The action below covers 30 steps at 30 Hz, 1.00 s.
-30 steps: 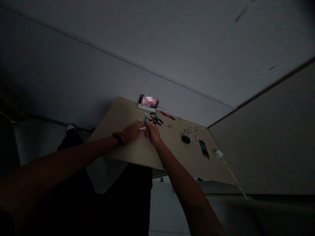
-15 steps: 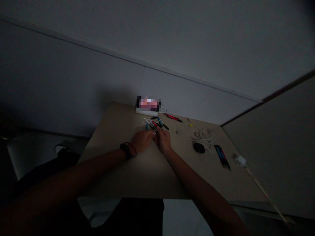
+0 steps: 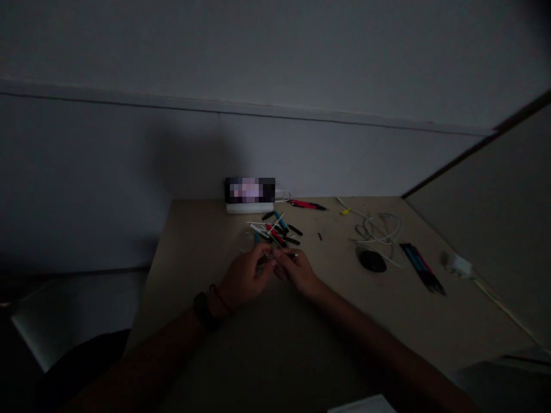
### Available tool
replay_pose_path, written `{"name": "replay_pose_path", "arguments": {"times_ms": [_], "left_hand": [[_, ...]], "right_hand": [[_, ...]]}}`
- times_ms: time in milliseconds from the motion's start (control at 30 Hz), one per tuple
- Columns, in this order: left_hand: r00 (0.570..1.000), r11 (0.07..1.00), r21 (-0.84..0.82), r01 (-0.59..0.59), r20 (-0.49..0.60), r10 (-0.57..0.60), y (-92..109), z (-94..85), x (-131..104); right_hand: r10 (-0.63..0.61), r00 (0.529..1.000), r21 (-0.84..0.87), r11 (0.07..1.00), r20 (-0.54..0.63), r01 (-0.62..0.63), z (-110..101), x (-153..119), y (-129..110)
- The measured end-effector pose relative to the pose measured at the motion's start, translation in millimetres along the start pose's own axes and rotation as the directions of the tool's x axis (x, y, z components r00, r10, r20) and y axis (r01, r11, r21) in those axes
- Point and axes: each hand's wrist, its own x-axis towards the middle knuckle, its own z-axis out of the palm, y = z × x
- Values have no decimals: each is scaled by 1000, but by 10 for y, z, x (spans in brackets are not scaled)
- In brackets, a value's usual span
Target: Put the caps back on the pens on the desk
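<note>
My left hand [image 3: 246, 276], with a dark band on its wrist, and my right hand [image 3: 300, 272] meet over the table. Both have their fingers closed in a pinch, tip against tip. Something small and thin lies between them, too dark and small to name. Just beyond the fingertips is a loose pile of pen parts: a red barrel [image 3: 275, 234], a blue barrel [image 3: 281, 221], black pieces such as a short black tube [image 3: 295, 229], and thin white sticks [image 3: 257, 230]. Another blue piece [image 3: 257, 237] is close to my left fingers.
A lit phone [image 3: 250, 190] leans on a white stand [image 3: 249, 208] by the wall. A red pen [image 3: 307, 204] lies right of it. Farther right are a coiled white cable [image 3: 379, 232], a black mouse [image 3: 372, 261], several assembled pens [image 3: 422, 268] and a white plug [image 3: 460, 264].
The view has tilted and shifted. Both hands have drawn back from the pile towards me, so more of the parts show. The fingertips remain together.
</note>
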Motion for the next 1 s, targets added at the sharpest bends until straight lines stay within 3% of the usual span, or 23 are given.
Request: {"name": "replay_pose_path", "arguments": {"times_ms": [200,700,1000], "left_hand": [[999,999,48,-6,35,4,-71,-107,56],[998,973,228,26,50,-39,-41,-137,41],[998,995,84,54,2,-55,-69,-142,27]], "right_hand": [[45,997,-40,998,66,-42,-67,-11,-53],[11,999,-42,999,39,-10,-42,-14,-107],[-19,1000,-4,1000,22,20,-35,16,-57]]}}
